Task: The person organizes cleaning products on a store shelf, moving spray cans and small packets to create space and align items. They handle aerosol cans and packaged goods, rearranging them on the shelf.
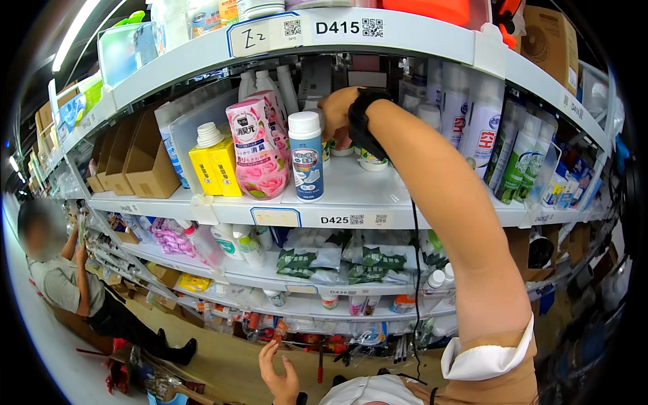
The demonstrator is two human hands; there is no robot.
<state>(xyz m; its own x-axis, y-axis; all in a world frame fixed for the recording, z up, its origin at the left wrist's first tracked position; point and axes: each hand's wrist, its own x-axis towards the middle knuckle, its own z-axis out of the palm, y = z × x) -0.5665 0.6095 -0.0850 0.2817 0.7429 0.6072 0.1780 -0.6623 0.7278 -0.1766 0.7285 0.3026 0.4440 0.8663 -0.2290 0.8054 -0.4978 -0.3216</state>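
Observation:
My right hand (pixel 339 113) reaches deep over the middle shelf, with a black band on its wrist. Its fingers are curled downward just behind a blue bottle with a white cap (pixel 307 165); what they grip, if anything, is hidden. Under the wrist sits a small white tub with a green label (pixel 372 160). Left of the blue bottle stand a pink rose-printed bottle (pixel 260 152) and a yellow box (pixel 216 169). My left hand (pixel 280 374) hangs low at the lower edge, fingers apart, holding nothing.
Tall white spray cans (pixel 480 125) and green cans (pixel 520 165) stand right of my arm. The upper shelf edge (pixel 405 27) passes close above my hand. A black cable (pixel 416 283) hangs before the lower shelves. Another person (pixel 64 283) stands in the aisle at left.

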